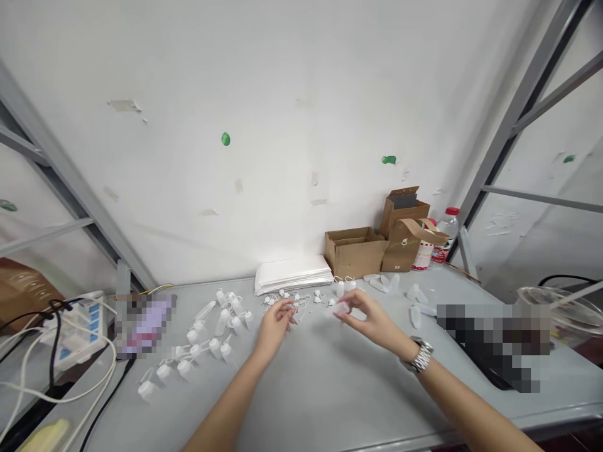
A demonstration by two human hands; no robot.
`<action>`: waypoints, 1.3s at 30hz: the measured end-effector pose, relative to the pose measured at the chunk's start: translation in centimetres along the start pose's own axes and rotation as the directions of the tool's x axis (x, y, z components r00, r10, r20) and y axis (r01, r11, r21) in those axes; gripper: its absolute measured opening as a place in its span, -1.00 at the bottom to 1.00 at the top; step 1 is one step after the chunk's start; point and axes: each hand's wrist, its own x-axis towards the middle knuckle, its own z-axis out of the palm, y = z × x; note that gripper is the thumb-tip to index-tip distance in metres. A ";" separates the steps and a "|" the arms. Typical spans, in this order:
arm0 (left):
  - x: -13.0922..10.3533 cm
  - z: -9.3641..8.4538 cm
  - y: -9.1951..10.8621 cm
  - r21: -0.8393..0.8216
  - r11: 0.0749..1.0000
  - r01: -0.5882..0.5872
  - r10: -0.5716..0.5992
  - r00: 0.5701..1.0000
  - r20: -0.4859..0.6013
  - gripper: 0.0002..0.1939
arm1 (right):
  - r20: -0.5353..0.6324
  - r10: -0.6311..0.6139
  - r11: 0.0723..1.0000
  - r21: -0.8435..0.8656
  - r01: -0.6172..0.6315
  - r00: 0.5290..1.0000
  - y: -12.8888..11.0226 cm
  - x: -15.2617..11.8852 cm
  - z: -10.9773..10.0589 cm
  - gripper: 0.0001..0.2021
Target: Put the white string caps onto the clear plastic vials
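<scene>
Between the thumb and fingertips of my right hand is a small translucent plastic container, held just above the table. My left hand is beside it, fingers curled together near small white caps with loops; whatever is in its fingertips is too small to make out. Several capped translucent containers with white loops stand in rough rows on the left of the table. Uncapped translucent pieces lie scattered to the right, past my right hand. A silver watch is on my right wrist.
Against the wall are a stack of white sheets, an open cardboard box, a brown paper bag and a red-capped bottle. Cables and a power strip lie at the left edge. A blurred black object lies at right.
</scene>
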 end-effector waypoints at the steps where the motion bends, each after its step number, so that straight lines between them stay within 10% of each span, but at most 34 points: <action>1: 0.0 -0.1 0.1 -0.049 0.999 0.022 -0.022 1.000 0.007 -0.70 | 0.023 0.025 0.993 0.112 -0.027 0.999 0.2 0.9 1.0 -0.80; 11: -0.2 -1.0 0.6 -0.510 0.823 0.251 -0.310 0.950 -0.033 -0.70 | 0.139 0.280 0.697 0.651 -0.301 0.950 3.6 2.0 6.7 -0.66; 19: -0.9 0.0 0.4 -0.571 0.749 0.336 -0.320 0.938 0.132 -0.77 | 0.003 0.335 0.704 0.664 -0.252 0.942 2.0 1.3 6.4 -0.70; 27: -0.9 0.0 0.3 -0.491 0.850 0.192 -0.257 0.964 -0.069 -0.73 | 0.131 0.299 0.694 0.650 -0.310 0.945 1.6 0.5 7.9 -0.66; 39: -2.0 1.3 0.9 -0.468 0.875 0.125 -0.177 0.982 -0.068 -0.75 | -0.087 0.306 0.844 0.485 -0.228 0.948 2.2 0.3 8.0 -0.69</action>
